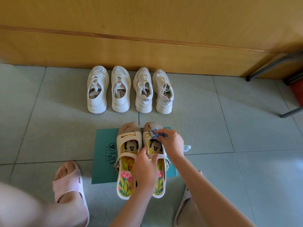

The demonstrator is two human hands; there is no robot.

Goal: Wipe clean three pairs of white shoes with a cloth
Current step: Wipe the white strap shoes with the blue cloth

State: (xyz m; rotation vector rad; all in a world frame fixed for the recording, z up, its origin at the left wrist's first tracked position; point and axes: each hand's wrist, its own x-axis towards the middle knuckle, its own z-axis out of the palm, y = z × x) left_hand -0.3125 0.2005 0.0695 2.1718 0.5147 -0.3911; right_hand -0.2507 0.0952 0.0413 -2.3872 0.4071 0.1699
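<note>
Both hands work on the nearest pair. Right hand (170, 142) is closed around a bunched blue-and-white cloth (155, 133), pressing it on the stained toe of the right strap shoe (151, 128). Left hand (145, 167) is closed on that shoe's strap area, steadying it. Its mate, the left strap shoe (128, 138), lies touching alongside, brown marks visible on its toe. Both rest on a teal shoebox lid (105, 154), long axes running near to far, toes pointing away. Two white sneaker pairs (129, 90) stand farther off against the wooden panel (147, 51). The left strap shoe lies left of the cloth, nearer the left hand.
</note>
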